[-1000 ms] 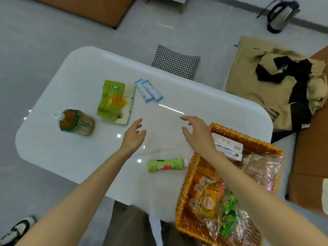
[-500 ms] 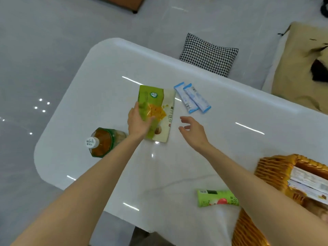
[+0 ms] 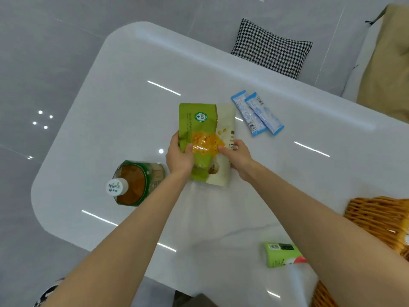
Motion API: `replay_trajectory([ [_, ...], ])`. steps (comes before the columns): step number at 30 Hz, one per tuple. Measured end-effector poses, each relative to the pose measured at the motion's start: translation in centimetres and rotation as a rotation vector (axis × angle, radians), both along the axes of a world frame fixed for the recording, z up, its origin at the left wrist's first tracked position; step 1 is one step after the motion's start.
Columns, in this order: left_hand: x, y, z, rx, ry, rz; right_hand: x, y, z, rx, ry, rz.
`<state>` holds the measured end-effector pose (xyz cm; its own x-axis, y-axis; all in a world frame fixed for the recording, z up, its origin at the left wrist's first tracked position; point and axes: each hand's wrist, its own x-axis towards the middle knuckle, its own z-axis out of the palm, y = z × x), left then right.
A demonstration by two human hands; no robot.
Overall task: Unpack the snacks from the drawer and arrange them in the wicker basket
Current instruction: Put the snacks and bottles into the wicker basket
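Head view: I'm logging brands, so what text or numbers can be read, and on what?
No text reads clearly.
Green and cream snack pouch: round seal and side print, blurred.
Two blue stick sachets: barcode, print too small.
Brown tea bottle's white cap: dark script, unreadable.
Small green bottle: barcode, lettering blurred.

At the middle of the table (image 3: 132, 96): a snack bag (image 3: 205, 120), left hand (image 3: 179, 156) gripping its left side, right hand (image 3: 240, 156) its right. Behind and right of the bag, two sachets (image 3: 256, 113) side by side. Left of it, toward the near left corner, a big bottle (image 3: 139, 182). By the near edge, a small bottle (image 3: 281, 254); right of that, a basket (image 3: 376, 216). Beyond the far edge, a cushion (image 3: 272, 47).
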<state>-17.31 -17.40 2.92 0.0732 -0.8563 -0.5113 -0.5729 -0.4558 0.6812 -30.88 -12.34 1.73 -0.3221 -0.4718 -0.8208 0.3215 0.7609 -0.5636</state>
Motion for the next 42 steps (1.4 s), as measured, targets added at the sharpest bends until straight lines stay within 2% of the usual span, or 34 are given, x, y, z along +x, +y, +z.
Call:
replay_trajectory([
  [5,0.1,3.1,1.4,0.181,0.213,0.219,-0.9,1.7,2.4,-0.158,0.209,0.236],
  [8,0.1,4.3,3.7,0.198,0.333,0.14,-3.0,3.4,6.2,-0.24,0.378,0.298],
  [11,-0.8,5.8,6.8,-0.053,0.321,-0.094,-5.8,5.9,10.3,-0.307,0.563,0.347],
  [14,-2.7,7.4,10.9,-0.399,0.174,-0.39,-8.4,9.3,14.7,-0.353,0.708,0.41],
  [17,-6.3,8.8,15.6,-0.621,0.001,-0.744,-11.2,13.6,19.3,-0.368,0.821,0.482],
  [20,-11.4,11.2,19.9,-0.67,-0.189,-1.036,-14.8,18.4,23.4,-0.363,0.893,0.485],
  [22,-14.6,13.7,22.4,-0.662,-0.247,-1.172,-17.0,22.1,25.6,-0.332,0.926,0.49],
  [25,-18.2,17.9,24.6,-0.704,-0.27,-1.387,-20.1,28.7,27.6,-0.282,0.947,0.529],
  [27,-20.5,20.5,25.4,-0.632,-0.213,-1.478,-22.0,32.7,28.2,-0.239,0.965,0.572],
  [31,-23.8,25.6,24.5,-0.44,-0.153,-1.54,-24.6,38.4,27.5,-0.182,0.98,0.624],
  [38,-24.6,32.4,19.1,-0.428,-0.127,-1.358,-24.8,43.1,24.1,-0.094,1.042,0.78],
  [42,-23.6,35.2,16.0,-0.422,-0.196,-1.287,-23.5,44.9,21.5,-0.043,1.022,0.891],
])
